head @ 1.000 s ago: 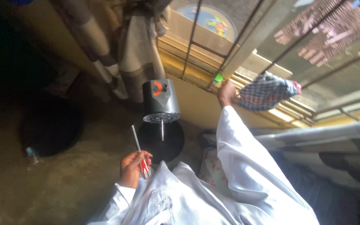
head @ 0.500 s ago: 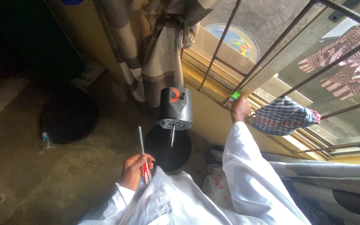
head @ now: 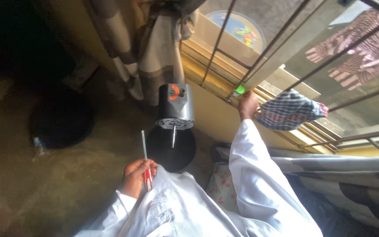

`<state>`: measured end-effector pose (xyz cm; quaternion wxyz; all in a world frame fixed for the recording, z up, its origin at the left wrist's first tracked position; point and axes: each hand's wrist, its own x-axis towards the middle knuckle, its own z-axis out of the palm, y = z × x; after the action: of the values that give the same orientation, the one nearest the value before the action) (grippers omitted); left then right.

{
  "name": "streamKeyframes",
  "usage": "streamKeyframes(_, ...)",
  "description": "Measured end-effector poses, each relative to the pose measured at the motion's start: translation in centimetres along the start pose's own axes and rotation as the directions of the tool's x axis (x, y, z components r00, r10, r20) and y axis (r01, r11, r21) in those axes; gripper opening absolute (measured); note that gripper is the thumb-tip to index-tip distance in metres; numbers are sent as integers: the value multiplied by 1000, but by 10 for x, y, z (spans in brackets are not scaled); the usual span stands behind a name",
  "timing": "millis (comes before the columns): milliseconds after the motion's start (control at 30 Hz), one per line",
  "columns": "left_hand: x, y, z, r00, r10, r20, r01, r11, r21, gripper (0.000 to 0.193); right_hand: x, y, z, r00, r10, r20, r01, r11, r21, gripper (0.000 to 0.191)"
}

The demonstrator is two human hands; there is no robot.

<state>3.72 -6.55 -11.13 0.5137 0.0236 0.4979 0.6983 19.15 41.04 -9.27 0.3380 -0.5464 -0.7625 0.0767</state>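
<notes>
My left hand point(head: 134, 176) is closed around the red handle of a screwdriver point(head: 145, 159), whose shaft points up. Just beyond it stands a fan motor housing point(head: 175, 104) with an orange knob and a bare shaft, on a round black base point(head: 172, 150). My right hand point(head: 247, 104) reaches out in a white sleeve to the window ledge. It rests beside a small green object point(head: 240, 89) and a blue checked cloth point(head: 288, 110). Whether its fingers grip either one is hidden.
Metal window bars point(head: 266, 57) run across the upper right, and a knotted curtain point(head: 154, 48) hangs behind the motor. A dark round object point(head: 62, 120) lies on the concrete floor at left. Striped fabric point(head: 347, 180) covers the lower right.
The view has shifted down and to the right. My right hand stays at the window ledge by the cloth, and my left hand keeps hold of the screwdriver.
</notes>
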Motion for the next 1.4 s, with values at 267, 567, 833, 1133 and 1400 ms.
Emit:
streamKeyframes(267, 9, -5, 4, 999, -32, 12, 31, 999, 31, 25, -8, 8, -1, 998, 16, -57, -9, 993, 117, 17)
streamKeyframes(567, 5, -6, 10, 998, -27, 49, 26, 1000, 11, 26, 7, 13, 2, 986, -154, 59, 142, 976, 165, 18)
streamKeyframes(833, 2, -8, 9, 1000, -11, 12, 11, 1000, -21, 25, 12, 11, -2, 978, -118, 173, 103, 990, 94, 17)
streamKeyframes(1133, 3, -23, 8, 1000, -8, -4, 8, 1000, -9, 24, 13, 10, -1, 950, -244, 196, 257, 965, -48, 17)
streamKeyframes(1400, -3, -21, 22, 999, 20, 38, -18, 998, -59, 24, -8, -3, -18, 988, -135, 75, 137, 990, -32, 8)
